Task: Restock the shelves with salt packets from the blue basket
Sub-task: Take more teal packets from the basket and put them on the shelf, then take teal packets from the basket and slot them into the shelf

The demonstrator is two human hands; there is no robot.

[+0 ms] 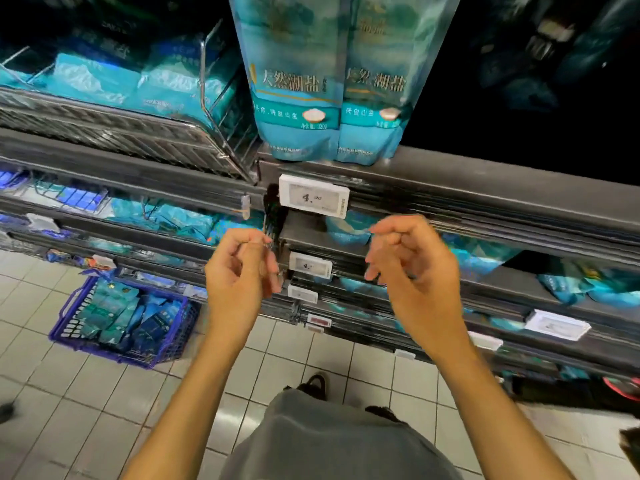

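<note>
Salt packets (116,315) lie heaped in the blue basket (65,336) on the tiled floor (41,403) at our lower left, while two more (332,77) stand upright side by side at the front edge of the top shelf (485,174), just above a price tag (313,199). We see our left hand (237,275) and right hand (414,271) raised apart before the shelves, fingers loosely curled, both holding nothing.
</note>
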